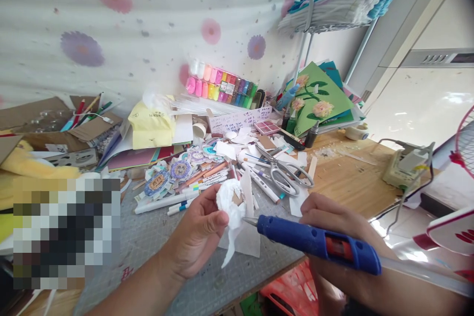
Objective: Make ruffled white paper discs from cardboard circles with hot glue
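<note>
Between the thumb and fingers of my left hand (pixel 200 234) is a piece of crumpled white paper (pixel 230 202), shaped into a rough ring with a loose strip hanging below it. A bit of brown shows inside the ring. My right hand (pixel 333 222) is wrapped round a blue hot glue gun (pixel 296 237) with a clear glue stick coming out of its back end. The metal nozzle points left, at the edge of the white paper; whether it touches cannot be made out. Below lies a flat white sheet (pixel 250 242) on the grey cutting mat (pixel 148 256).
Behind my hands lie scissors (pixel 283 170), several markers (pixel 259 182), paper scraps and round paper badges (pixel 157 181). Coloured clay packs (pixel 222 84) lean at the wall. Green card with flowers (pixel 314 94) stands right. A red basket (pixel 292 289) sits below the table edge.
</note>
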The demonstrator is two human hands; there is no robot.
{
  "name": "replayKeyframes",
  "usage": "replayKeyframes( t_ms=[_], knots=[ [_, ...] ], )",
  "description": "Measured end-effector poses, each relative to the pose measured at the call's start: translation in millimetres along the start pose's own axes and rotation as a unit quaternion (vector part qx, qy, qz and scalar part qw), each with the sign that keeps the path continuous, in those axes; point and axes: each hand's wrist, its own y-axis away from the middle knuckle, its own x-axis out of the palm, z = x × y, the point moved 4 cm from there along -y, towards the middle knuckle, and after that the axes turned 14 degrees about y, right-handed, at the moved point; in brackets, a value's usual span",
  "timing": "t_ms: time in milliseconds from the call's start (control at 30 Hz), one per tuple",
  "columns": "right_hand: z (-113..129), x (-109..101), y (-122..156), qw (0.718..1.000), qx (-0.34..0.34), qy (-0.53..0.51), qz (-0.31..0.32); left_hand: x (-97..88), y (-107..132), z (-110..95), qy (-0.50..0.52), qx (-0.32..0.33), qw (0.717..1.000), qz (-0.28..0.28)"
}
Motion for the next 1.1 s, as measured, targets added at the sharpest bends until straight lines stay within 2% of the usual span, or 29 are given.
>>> replayKeyframes(
  t_ms=[167,233,333,433,533,633,700,800,933,1033,1100],
  knots=[
    [-8,-3,0,0.998,0.004,-0.057,-0.032,0.1,-2,-1,0.01,0.009,1.0,-0.006],
    [-23,-11,0,0.993,0.052,-0.095,-0.039,0.0,-2,-3,0.007,0.013,1.0,-0.01],
    [-67,-28,1,0.965,0.184,-0.175,-0.063,0.4,-2,-5,0.011,0.019,1.0,-0.014],
    [-124,-52,1,0.923,0.289,-0.219,-0.132,1.2,-2,-5,0.019,0.012,1.0,-0.02],
    [-181,-79,1,0.901,0.363,-0.147,-0.189,2.6,-3,-5,0.027,0.004,0.999,-0.016],
    [-224,-96,2,0.88,0.429,-0.068,-0.192,2.8,-4,-5,0.027,0.003,1.0,-0.015],
    [-243,-99,5,0.867,0.465,-0.009,-0.177,1.9,-5,-5,0.025,0.0,0.999,-0.02],
    [-258,-95,4,0.855,0.498,0.072,-0.126,1.8,-4,-5,0.031,-0.005,0.999,-0.017],
    [-266,-83,-3,0.846,0.514,0.128,-0.067,4.9,0,-4,0.051,-0.02,0.998,-0.017],
    [-269,-80,-6,0.844,0.511,0.149,-0.068,8.0,1,-5,0.062,-0.026,0.998,-0.009],
    [-265,-82,-5,0.85,0.493,0.16,-0.091,8.6,0,-4,0.065,-0.024,0.998,-0.007]
  ],
)
